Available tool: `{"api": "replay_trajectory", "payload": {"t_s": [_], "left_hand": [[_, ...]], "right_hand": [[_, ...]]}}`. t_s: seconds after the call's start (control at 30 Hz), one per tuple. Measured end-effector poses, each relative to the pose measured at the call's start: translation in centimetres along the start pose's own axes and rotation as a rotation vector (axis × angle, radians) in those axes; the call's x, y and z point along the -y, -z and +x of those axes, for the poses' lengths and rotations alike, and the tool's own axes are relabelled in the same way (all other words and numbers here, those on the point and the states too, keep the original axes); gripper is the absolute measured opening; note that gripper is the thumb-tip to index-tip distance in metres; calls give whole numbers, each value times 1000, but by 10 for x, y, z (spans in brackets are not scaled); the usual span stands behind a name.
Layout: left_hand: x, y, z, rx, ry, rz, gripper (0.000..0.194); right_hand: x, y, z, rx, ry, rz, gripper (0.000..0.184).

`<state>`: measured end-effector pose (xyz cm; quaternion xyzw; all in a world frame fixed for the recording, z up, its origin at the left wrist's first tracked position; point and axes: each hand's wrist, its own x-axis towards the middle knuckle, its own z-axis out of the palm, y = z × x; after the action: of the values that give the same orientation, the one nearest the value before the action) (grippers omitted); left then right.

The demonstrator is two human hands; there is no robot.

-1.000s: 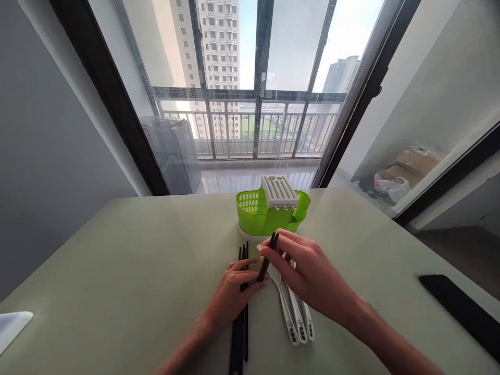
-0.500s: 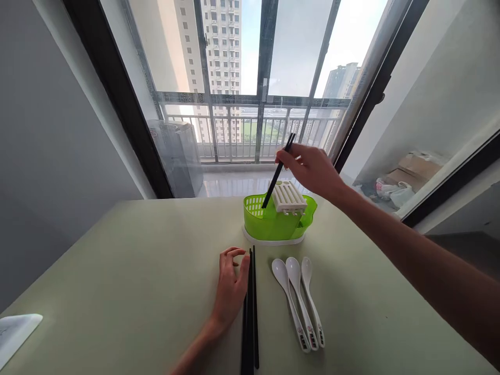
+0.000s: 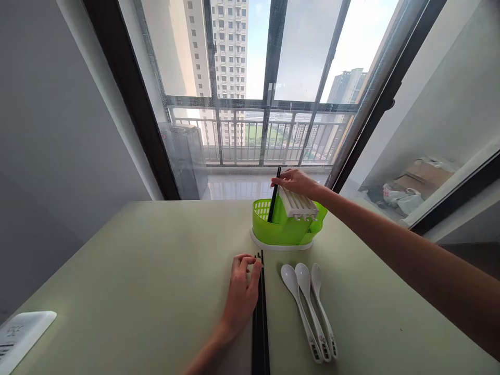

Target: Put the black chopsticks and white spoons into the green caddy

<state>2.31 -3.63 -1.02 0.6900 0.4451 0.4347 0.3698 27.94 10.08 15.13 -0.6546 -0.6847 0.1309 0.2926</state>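
Observation:
A pair of black chopsticks point(image 3: 274, 200) is pinched near the top by my right hand point(image 3: 299, 182). Their lower ends are inside the lattice-sided left compartment of a green cutlery holder point(image 3: 275, 234) with a white base. My left hand point(image 3: 242, 289) lies on the table, fingers curled, thumb and fingertips closed at the tips of more black chopsticks point(image 3: 261, 323). These lie lengthwise in a bundle and are partly hidden by that hand. To their right, three white spoons point(image 3: 308, 307) lie side by side, bowls facing away from me.
A white slotted piece point(image 3: 299, 203) with small hooks sits on top of the holder. At the table's left edge lies a white printed object point(image 3: 25, 330). Beyond the far edge of the pale table point(image 3: 156, 271) stand glass sliding doors and a balcony railing.
My right hand has lowered the pair of chopsticks, so their ends are deeper in the holder. My left hand stays by the bundle, fingers a little closer together. The view has shifted slightly.

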Motion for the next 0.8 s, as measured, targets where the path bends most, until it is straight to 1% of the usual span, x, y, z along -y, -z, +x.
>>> {"api": "replay_trajectory", "payload": {"t_s": [0.07,0.1,0.13,0.2,0.23,0.27,0.33,0.37,0.4,0.43,0.47,0.5,0.57,0.6,0.7,0.8], "left_hand": [[0,1,0,4,3,-1,40],[-1,1,0,5,5,-4,40],[-1,2,1,7,10,-9,40],[-2,4,2,4,23,-16,40],[-2,5,3,-3,31,-16,40],[-2,6,4,-14,40,-15,41],[-1,7,7,-43,62,-19,41],[-1,8,8,-62,71,-22,42],[-1,10,10,-82,79,-27,43],[-1,11,12,-103,87,-31,44],[-1,12,13,-124,96,-36,45],[-1,13,15,-141,107,-40,46],[-1,14,17,-161,131,-43,48],[0,14,17,-162,138,-40,49],[0,15,18,-147,124,-19,51],[1,14,19,-135,101,5,51]], "right_hand": [[0,-2,-1,-26,-36,5,35],[2,-2,-3,-57,-50,6,37],[5,-1,-8,-110,-59,7,43],[18,2,-23,-267,-39,9,57],[26,4,-35,-386,2,13,56],[36,5,-50,-472,94,14,49],[56,7,-85,-510,305,7,35],[66,6,-104,-466,393,-21,27],[74,3,-124,-356,455,-74,19],[80,-1,-143,-202,489,-144,16],[84,-8,-160,-59,482,-209,17],[86,-17,-176,78,437,-279,18],[84,-39,-201,287,337,-392,19],[81,-50,-210,362,303,-423,21],[72,-81,-227,502,192,-426,22],[69,-99,-233,572,124,-393,21]]}}
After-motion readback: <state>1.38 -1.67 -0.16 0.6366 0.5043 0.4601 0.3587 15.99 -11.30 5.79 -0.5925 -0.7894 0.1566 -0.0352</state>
